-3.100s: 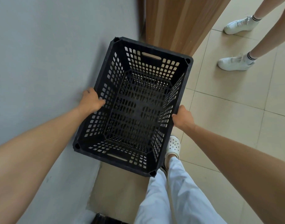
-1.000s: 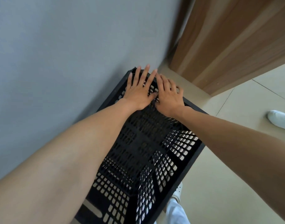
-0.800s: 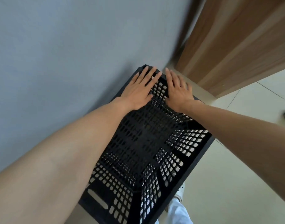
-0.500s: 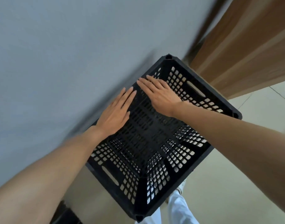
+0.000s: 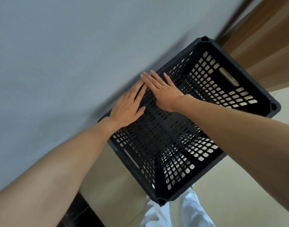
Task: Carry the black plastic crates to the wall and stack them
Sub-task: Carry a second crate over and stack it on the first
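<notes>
Crate (image 5: 186,122) sits on the floor tight against the grey wall (image 5: 75,54), so keep your left hand (image 5: 126,106) and right hand (image 5: 163,90) flat, fingers spread, gripping nothing, and press its wall-side flush.

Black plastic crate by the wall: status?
Left hand and right hand open, flat on the wall-side rim. Black perforated plastic crate upright against the grey wall. Wooden panel beyond its far end; nothing blocking.
</notes>
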Action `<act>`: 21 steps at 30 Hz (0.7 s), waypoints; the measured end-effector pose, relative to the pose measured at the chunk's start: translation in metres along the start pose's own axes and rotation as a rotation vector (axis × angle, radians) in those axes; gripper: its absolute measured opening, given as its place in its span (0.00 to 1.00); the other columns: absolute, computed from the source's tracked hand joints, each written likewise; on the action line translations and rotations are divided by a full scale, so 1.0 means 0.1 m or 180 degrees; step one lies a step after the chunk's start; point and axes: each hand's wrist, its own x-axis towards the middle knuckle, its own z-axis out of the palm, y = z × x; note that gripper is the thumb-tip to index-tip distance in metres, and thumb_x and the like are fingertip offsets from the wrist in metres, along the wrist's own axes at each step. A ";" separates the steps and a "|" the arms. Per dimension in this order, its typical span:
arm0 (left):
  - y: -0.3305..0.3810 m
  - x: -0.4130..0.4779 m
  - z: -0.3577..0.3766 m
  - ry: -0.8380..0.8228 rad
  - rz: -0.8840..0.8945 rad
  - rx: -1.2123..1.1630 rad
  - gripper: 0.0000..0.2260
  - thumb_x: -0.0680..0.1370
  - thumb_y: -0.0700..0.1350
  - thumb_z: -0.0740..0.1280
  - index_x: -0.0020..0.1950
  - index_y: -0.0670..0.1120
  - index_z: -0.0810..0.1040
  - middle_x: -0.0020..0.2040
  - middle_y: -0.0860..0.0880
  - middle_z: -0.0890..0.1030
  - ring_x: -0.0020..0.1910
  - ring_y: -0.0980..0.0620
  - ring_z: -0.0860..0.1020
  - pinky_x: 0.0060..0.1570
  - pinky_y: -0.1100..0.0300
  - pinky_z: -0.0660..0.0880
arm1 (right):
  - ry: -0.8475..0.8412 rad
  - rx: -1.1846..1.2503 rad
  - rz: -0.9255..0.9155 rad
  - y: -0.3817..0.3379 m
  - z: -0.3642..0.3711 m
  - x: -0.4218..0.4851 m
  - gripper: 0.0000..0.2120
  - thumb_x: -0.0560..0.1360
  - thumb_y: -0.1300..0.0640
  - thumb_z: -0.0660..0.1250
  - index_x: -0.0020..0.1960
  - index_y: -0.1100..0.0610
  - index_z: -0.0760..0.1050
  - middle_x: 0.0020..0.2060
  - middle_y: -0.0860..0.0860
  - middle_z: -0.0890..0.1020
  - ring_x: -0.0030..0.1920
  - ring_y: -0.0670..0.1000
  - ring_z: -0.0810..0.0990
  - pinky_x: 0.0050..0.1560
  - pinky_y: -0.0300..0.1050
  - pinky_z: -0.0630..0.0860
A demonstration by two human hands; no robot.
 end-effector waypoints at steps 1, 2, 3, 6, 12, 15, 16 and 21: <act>-0.02 0.01 -0.02 -0.0052 0.0019 -0.0007 0.36 0.80 0.52 0.61 0.80 0.43 0.45 0.80 0.43 0.46 0.78 0.45 0.54 0.73 0.51 0.60 | -0.0074 -0.0001 0.0012 -0.01 -0.04 0.02 0.46 0.74 0.64 0.60 0.78 0.54 0.31 0.78 0.49 0.36 0.77 0.51 0.34 0.75 0.57 0.36; -0.03 0.00 -0.03 -0.0111 0.0043 -0.0043 0.36 0.80 0.52 0.61 0.80 0.44 0.44 0.80 0.43 0.45 0.79 0.46 0.51 0.74 0.52 0.57 | -0.0163 -0.0017 0.0025 -0.01 -0.08 0.03 0.46 0.74 0.64 0.60 0.78 0.54 0.31 0.78 0.49 0.36 0.77 0.51 0.34 0.75 0.56 0.36; -0.02 -0.01 -0.05 -0.0171 0.0079 -0.0094 0.37 0.79 0.51 0.61 0.80 0.44 0.43 0.80 0.43 0.44 0.79 0.46 0.48 0.75 0.52 0.53 | -0.0258 -0.0053 0.0042 -0.02 -0.11 0.03 0.45 0.75 0.63 0.60 0.78 0.54 0.31 0.78 0.49 0.35 0.77 0.51 0.34 0.75 0.56 0.36; 0.05 -0.06 -0.08 -0.0306 0.0168 -0.0248 0.39 0.79 0.50 0.62 0.80 0.45 0.39 0.80 0.45 0.39 0.79 0.48 0.40 0.76 0.53 0.45 | -0.0406 -0.0181 0.0109 -0.05 -0.18 -0.04 0.44 0.76 0.61 0.60 0.78 0.55 0.31 0.78 0.50 0.36 0.77 0.52 0.34 0.75 0.55 0.36; 0.03 -0.48 -0.08 -0.0271 0.0238 -0.0045 0.33 0.81 0.47 0.59 0.80 0.46 0.45 0.81 0.47 0.43 0.79 0.48 0.40 0.77 0.49 0.46 | 0.0100 0.0037 0.0311 -0.41 -0.05 -0.33 0.39 0.77 0.63 0.57 0.79 0.57 0.34 0.79 0.52 0.39 0.78 0.52 0.39 0.77 0.51 0.41; 0.02 -0.86 0.04 -0.0270 0.0320 0.0174 0.30 0.82 0.49 0.57 0.80 0.45 0.49 0.80 0.47 0.48 0.79 0.48 0.43 0.77 0.50 0.46 | -0.0114 0.0192 0.0402 -0.70 0.16 -0.58 0.36 0.80 0.59 0.55 0.79 0.59 0.34 0.79 0.54 0.40 0.79 0.52 0.40 0.78 0.51 0.43; 0.05 -0.97 0.08 -0.0298 0.0321 0.0213 0.29 0.82 0.49 0.57 0.80 0.45 0.50 0.80 0.47 0.50 0.79 0.48 0.44 0.77 0.49 0.47 | -0.0216 0.0244 0.0397 -0.80 0.25 -0.68 0.35 0.82 0.56 0.54 0.79 0.60 0.35 0.79 0.54 0.41 0.79 0.53 0.42 0.78 0.50 0.44; 0.35 -1.43 0.28 -0.0652 0.0348 0.0109 0.28 0.81 0.56 0.42 0.79 0.46 0.55 0.79 0.51 0.54 0.79 0.52 0.45 0.77 0.55 0.42 | -0.1179 0.0384 -0.0048 -1.36 0.66 -1.23 0.35 0.83 0.41 0.47 0.79 0.62 0.42 0.79 0.57 0.49 0.78 0.54 0.51 0.77 0.50 0.51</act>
